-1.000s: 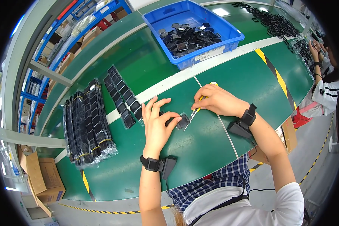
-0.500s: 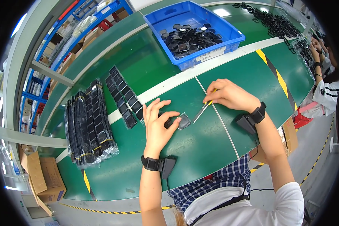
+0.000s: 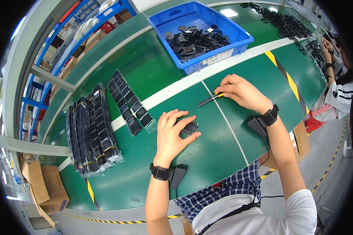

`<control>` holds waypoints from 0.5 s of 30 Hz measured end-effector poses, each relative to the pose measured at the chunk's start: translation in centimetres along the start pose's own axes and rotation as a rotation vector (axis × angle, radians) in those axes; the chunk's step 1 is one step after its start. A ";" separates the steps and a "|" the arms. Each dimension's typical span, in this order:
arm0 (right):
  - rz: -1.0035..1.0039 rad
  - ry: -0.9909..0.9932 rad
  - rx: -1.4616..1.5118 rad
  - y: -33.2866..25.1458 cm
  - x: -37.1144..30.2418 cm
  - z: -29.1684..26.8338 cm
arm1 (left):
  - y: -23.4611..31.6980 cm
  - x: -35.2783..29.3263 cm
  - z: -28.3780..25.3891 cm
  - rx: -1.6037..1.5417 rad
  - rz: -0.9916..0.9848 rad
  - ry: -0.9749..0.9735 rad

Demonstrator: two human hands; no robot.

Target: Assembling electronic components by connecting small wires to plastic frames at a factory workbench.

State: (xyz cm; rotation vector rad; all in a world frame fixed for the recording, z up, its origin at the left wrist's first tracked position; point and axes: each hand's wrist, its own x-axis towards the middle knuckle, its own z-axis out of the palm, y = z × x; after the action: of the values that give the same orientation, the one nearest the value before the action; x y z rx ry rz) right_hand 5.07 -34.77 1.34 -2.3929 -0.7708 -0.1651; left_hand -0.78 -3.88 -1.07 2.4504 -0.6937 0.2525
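My left hand is spread above the green table, its fingers apart. Its thumb and index finger lie around a small dark square piece in clear film, which the hand partly hides; whether they touch it is unclear. My right hand, closed, grips a slim yellow-and-black tool. The tool's long, dark, blade-like end points left, and its exact kind is unclear. Left of my left hand lie strips of black square pieces in clear film. Beyond them is a thick stack of similar strips, bound with yellow bands.
A blue bin holding many loose dark pieces stands on the far side. Black ring-like parts are heaped at the far right, where another person's hands work. An open cardboard box sits at the lower left.
My left thumb and index finger have spread apart, and the hand is lower over the piece. My right hand has moved slightly up and right; its tool has swung flatter, away from the piece.
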 end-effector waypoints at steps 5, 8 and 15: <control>0.019 -0.002 0.020 -0.1 0.1 0.1 | 0.2 0.1 0.1 0.039 0.013 0.016; 0.026 -0.006 0.030 -0.1 0.1 0.1 | 0.4 0.3 0.0 0.022 0.003 0.015; 0.019 -0.012 0.032 0.0 0.1 0.2 | -0.2 0.1 0.3 0.028 0.004 0.052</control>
State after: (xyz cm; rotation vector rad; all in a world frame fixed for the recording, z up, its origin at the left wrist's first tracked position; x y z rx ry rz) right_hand 5.11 -34.61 1.17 -2.3718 -0.7510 -0.1295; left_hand -0.61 -3.94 -1.43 2.4603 -0.6773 0.3285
